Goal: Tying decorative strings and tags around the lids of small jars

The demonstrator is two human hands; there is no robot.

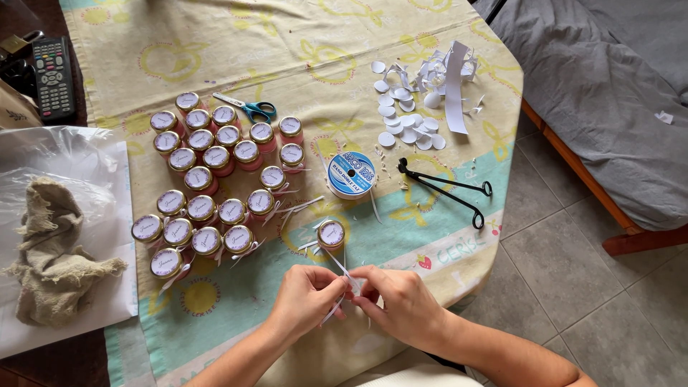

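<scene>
Where both hands pinch, white ribbon (342,271) trails thin.

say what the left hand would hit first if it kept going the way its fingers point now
The left hand points right, toward the right hand, and both pinch the same white ribbon. Going straight on, it would meet the ribbon and then the right hand's fingers almost at once.

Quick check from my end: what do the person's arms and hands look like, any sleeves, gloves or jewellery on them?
Both forearms are bare up to the bottom picture edge: no sleeves in view. The left hand and right hand wear no gloves. No watch, bracelet or ring shows on either wrist or on the fingers that can be seen. Nails are too small to judge.
</scene>
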